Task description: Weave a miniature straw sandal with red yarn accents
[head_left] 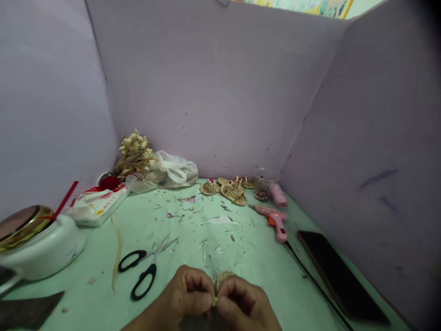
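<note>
Close together at the bottom middle, both my hands are closed in a pinch. Fingertips of my left hand point(188, 294) and my right hand point(246, 301) meet at a small pale straw piece point(215, 301), which looks knotted or folded. Just behind the fingers shows the curved edge of a braided straw item point(223, 276); my right hand covers most of it, and I cannot tell whether it joins the pale piece. To the left of my hands lie scissors point(153, 257) with black handles, blades spread, and a long pale straw strip point(118, 250).
Right: pink glue gun point(275, 220) with cord, pink thread spool point(277, 195), black phone point(339, 271). Back: small woven straw slippers point(233, 192), plastic bag point(177, 169), dried straw bunch point(135, 154). Left: white pot point(62, 243), tissue pack point(99, 204), dark blade point(31, 310). Purple panels enclose the table.
</note>
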A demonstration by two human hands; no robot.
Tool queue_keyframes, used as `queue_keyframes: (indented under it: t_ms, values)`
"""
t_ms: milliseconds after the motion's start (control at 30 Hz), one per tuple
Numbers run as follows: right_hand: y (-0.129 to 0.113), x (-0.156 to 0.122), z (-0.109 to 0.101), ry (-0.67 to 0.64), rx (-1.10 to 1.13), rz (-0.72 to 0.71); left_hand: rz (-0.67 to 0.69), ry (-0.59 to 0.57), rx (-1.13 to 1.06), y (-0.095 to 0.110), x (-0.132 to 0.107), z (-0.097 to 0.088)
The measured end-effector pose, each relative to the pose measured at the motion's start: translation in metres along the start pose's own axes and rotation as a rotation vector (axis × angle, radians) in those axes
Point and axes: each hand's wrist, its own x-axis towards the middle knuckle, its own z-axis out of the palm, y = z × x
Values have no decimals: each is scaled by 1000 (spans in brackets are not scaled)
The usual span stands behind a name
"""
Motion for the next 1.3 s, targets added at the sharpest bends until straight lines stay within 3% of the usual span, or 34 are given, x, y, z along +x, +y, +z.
queue_keyframes:
  t_ms: [300,867,1300]
  values:
    - [-13,-7,2,61,-39,-12,76,92,14,1,-2,7]
    - [-8,-5,-3,-3,232,63,112,33,68,8,-10,17]
    - [-10,-7,-1,-45,339,27,147,16,98,8,-11,20]
